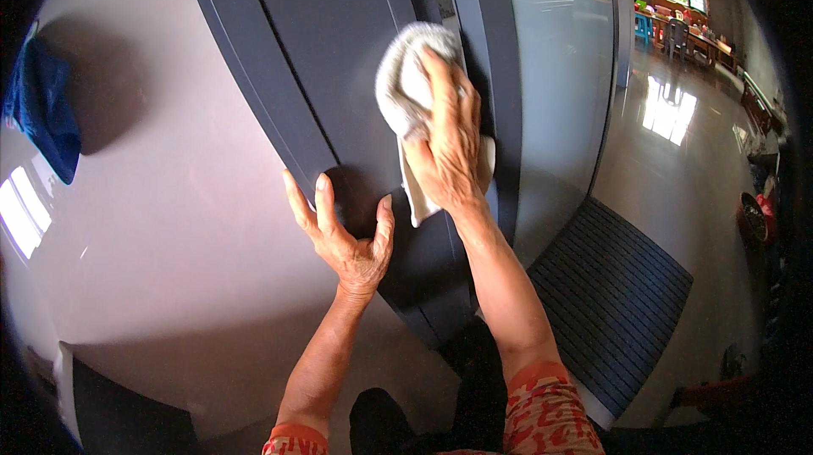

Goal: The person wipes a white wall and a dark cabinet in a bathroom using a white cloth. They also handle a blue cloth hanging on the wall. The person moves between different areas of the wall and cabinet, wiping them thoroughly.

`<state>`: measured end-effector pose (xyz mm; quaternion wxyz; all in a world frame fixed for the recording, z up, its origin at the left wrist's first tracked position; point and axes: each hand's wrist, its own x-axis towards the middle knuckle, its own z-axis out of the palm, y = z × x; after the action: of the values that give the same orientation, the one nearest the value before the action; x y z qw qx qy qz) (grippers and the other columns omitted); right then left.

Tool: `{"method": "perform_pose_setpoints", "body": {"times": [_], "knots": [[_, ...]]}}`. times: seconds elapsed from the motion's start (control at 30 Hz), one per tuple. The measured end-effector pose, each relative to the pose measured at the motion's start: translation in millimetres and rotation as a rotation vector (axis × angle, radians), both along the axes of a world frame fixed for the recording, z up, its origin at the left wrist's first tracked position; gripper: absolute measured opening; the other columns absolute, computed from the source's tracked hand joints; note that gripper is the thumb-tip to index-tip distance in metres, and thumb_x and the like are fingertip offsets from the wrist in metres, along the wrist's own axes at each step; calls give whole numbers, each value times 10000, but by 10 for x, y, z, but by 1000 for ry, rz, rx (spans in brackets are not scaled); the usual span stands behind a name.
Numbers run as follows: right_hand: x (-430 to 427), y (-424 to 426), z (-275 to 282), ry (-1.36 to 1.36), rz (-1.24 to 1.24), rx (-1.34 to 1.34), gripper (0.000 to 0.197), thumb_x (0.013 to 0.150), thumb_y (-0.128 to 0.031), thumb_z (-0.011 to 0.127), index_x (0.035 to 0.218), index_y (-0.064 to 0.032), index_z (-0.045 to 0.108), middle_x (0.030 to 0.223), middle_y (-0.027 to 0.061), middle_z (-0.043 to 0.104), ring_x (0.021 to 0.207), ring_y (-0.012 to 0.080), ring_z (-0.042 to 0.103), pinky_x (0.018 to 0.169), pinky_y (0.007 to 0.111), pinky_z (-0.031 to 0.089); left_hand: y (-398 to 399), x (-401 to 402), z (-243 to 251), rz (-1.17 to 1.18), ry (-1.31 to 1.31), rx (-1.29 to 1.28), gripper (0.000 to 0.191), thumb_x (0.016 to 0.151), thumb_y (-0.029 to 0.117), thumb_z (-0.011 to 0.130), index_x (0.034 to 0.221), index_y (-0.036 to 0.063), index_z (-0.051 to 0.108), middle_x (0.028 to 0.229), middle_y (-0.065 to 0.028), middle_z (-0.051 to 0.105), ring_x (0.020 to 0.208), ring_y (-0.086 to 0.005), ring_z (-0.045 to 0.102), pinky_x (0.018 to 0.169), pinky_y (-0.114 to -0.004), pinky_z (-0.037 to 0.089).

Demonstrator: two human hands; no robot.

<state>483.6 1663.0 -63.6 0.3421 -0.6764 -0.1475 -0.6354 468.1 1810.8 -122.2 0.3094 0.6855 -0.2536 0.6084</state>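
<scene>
My right hand (454, 137) presses a bunched white cloth (397, 83) against a dark grey door-frame panel (317, 29). Part of the cloth hangs below the palm. Lower and to the left, my left hand (346, 239) is raised beside the same panel with its fingers spread and nothing in them. Its outer fingertips overlap the panel's left edge; whether they touch it I cannot tell. A groove runs lengthwise along the panel.
Right of the panel stands a frosted glass door (559, 74). A dark ribbed mat (613, 302) lies on the shiny floor (667, 182). At left, a blue cloth (47, 105) hangs by the pale glossy wall (190, 201). Farther off are a chair (677, 35) and a table with various items.
</scene>
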Motion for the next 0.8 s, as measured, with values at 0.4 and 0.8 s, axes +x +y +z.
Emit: {"method": "perform_pose_setpoints", "body": {"times": [0.4,0.8], "knots": [[-226,62,-1504,262,450,495,744,791,-137,657,1400,-91,232,1312,169,385,1221,300,390,1019,432,340,-25,-32,81,-20,-4,-14,829,669,107,764,1374,136,328,1448,-269,160,1319,-436,249,1028,-478,322],[-53,-57,87,8,249,126,585,770,-42,572,1325,-32,386,1314,147,446,1228,292,411,1041,371,325,36,-32,55,-30,-10,-6,800,673,90,749,1361,146,344,1443,-280,164,1311,-445,261,1017,-474,338]]}}
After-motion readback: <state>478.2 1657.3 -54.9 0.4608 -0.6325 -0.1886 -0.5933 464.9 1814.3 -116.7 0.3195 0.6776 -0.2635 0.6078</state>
